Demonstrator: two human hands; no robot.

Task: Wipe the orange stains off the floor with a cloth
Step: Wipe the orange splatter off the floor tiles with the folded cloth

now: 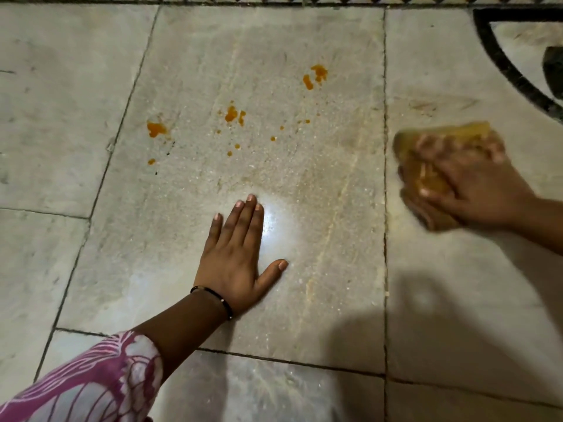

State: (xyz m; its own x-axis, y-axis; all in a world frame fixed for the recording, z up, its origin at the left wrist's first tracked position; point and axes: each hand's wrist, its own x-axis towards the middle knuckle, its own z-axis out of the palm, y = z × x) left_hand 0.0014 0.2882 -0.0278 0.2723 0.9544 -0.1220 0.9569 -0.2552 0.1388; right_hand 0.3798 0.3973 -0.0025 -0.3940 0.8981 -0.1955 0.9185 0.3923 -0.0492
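floor point(91, 147) of pale stone slabs is filling the view, with a dark inlay point(499, 65) at far right. left hand point(236, 263) is lying flat on the middle slab, fingers straight, holding nothing, likely bracing. right hand point(475, 193) is gripping a bunched yellow cloth point(426, 166) on the right slab, fingers curled round it; both are blurred. stains point(233, 114) are sitting in scattered orange spots on the far half of the middle slab, well apart from the cloth. judgement: wiping is not yet reaching them; next move is calling for sweeping the cloth left and far onto the nearest spots.
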